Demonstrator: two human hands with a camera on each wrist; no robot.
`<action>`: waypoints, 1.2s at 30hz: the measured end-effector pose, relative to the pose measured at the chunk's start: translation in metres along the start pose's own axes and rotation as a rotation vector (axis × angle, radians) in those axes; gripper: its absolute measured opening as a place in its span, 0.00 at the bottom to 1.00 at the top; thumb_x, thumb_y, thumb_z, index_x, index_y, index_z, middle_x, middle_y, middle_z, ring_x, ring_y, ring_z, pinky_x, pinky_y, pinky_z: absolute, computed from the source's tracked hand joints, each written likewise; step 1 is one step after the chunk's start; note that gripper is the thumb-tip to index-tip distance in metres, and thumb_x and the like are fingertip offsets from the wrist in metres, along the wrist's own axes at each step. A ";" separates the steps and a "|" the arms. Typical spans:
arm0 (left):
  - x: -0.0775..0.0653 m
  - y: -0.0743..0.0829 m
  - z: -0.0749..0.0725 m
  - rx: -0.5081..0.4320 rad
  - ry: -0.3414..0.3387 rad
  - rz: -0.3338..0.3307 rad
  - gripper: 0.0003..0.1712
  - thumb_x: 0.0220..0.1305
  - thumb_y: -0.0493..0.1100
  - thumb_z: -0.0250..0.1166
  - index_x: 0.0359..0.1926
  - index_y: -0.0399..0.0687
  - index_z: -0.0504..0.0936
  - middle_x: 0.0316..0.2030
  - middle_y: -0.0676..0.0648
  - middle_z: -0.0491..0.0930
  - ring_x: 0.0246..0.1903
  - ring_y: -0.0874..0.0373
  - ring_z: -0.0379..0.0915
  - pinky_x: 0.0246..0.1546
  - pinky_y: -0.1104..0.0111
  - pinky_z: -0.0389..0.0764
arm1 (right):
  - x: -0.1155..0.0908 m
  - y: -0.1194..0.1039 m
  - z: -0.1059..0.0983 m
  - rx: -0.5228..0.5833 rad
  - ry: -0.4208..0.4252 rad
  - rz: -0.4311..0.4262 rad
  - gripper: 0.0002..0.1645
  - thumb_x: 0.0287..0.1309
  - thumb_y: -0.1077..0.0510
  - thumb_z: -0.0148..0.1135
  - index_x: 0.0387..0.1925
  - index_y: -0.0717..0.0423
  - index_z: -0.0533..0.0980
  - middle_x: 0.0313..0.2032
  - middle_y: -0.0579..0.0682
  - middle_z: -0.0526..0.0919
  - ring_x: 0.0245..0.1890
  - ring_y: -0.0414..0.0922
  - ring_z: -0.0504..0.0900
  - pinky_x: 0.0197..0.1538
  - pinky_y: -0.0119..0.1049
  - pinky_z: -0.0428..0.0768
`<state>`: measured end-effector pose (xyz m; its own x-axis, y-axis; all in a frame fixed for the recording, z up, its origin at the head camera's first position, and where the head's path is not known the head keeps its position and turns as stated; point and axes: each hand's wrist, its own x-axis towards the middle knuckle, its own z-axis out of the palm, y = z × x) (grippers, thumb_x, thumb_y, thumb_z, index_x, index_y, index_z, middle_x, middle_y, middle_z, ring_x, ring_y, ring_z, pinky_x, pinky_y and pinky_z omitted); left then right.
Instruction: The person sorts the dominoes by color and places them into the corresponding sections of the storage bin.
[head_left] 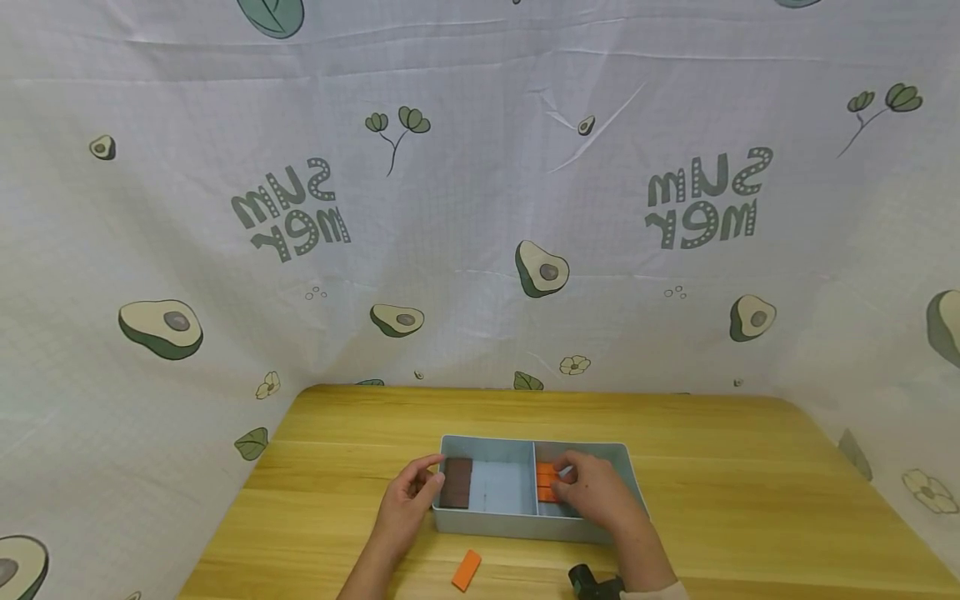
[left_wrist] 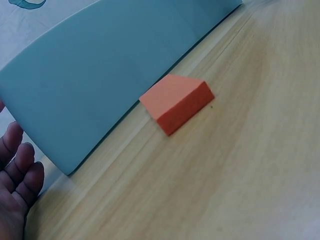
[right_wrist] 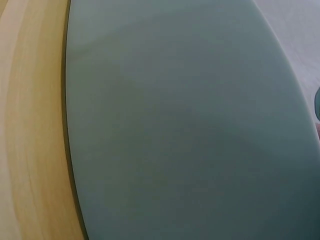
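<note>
A grey-blue box [head_left: 487,524] with a divider [head_left: 535,479] stands on the table. Several dark brown blocks [head_left: 455,483] lie along the left wall of its left compartment. My left hand [head_left: 402,504] is by the box's left end with loosely bent fingers and nothing in them. Its fingertips [left_wrist: 30,177] also show in the left wrist view. Inside the right compartment, my right hand [head_left: 596,492] has its thumb and index finger at several orange blocks [head_left: 546,482]; whether it pinches one is hidden. In the right wrist view, the box's outer wall [right_wrist: 180,120] covers most of the picture.
One loose orange block [head_left: 467,571] lies on the wooden table [head_left: 735,517] in front of the box. A black device [head_left: 592,583] shows below my right forearm. Behind the table hangs a white cloth [head_left: 465,208] printed with avocados.
</note>
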<state>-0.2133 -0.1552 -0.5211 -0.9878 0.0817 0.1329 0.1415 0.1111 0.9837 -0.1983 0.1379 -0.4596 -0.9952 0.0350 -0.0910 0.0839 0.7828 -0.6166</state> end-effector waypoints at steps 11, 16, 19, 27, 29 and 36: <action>-0.001 0.001 0.001 -0.012 0.006 0.003 0.18 0.69 0.43 0.67 0.58 0.48 0.83 0.34 0.50 0.75 0.30 0.65 0.68 0.31 0.74 0.70 | -0.001 0.001 0.002 -0.021 -0.006 -0.011 0.10 0.61 0.57 0.71 0.44 0.53 0.82 0.35 0.47 0.85 0.33 0.43 0.79 0.36 0.41 0.79; -0.001 -0.001 0.000 -0.013 -0.001 0.005 0.18 0.70 0.43 0.67 0.58 0.47 0.83 0.34 0.50 0.75 0.29 0.65 0.68 0.31 0.74 0.70 | 0.000 0.001 0.003 -0.028 -0.008 -0.013 0.09 0.61 0.56 0.70 0.43 0.53 0.82 0.34 0.47 0.84 0.32 0.42 0.79 0.35 0.41 0.78; 0.000 -0.002 0.000 0.000 -0.010 0.003 0.18 0.70 0.45 0.66 0.59 0.46 0.82 0.34 0.50 0.75 0.30 0.64 0.68 0.31 0.73 0.71 | 0.000 0.001 0.003 -0.030 -0.012 -0.012 0.09 0.61 0.56 0.70 0.42 0.53 0.82 0.34 0.47 0.84 0.32 0.43 0.79 0.35 0.41 0.78; 0.001 0.002 0.000 0.000 -0.019 -0.004 0.19 0.71 0.45 0.66 0.59 0.47 0.82 0.36 0.49 0.75 0.31 0.64 0.68 0.32 0.73 0.71 | 0.000 -0.002 0.001 -0.042 -0.014 -0.007 0.09 0.61 0.56 0.70 0.43 0.53 0.82 0.34 0.47 0.84 0.32 0.43 0.78 0.35 0.40 0.77; 0.000 0.003 0.000 -0.011 -0.016 -0.002 0.19 0.70 0.45 0.66 0.59 0.47 0.82 0.35 0.48 0.75 0.31 0.63 0.68 0.32 0.73 0.71 | 0.000 -0.002 0.001 -0.042 -0.012 -0.009 0.09 0.61 0.56 0.70 0.43 0.53 0.82 0.34 0.47 0.83 0.32 0.43 0.77 0.35 0.40 0.77; -0.001 0.001 0.000 -0.020 -0.011 0.003 0.18 0.70 0.44 0.66 0.59 0.47 0.82 0.35 0.49 0.75 0.30 0.64 0.68 0.32 0.73 0.71 | -0.001 -0.001 0.002 -0.023 -0.003 -0.019 0.10 0.61 0.58 0.70 0.43 0.54 0.82 0.34 0.48 0.83 0.32 0.43 0.77 0.34 0.39 0.76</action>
<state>-0.2125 -0.1553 -0.5200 -0.9866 0.0930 0.1344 0.1428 0.0911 0.9855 -0.1968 0.1360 -0.4605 -0.9965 0.0182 -0.0812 0.0635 0.7971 -0.6005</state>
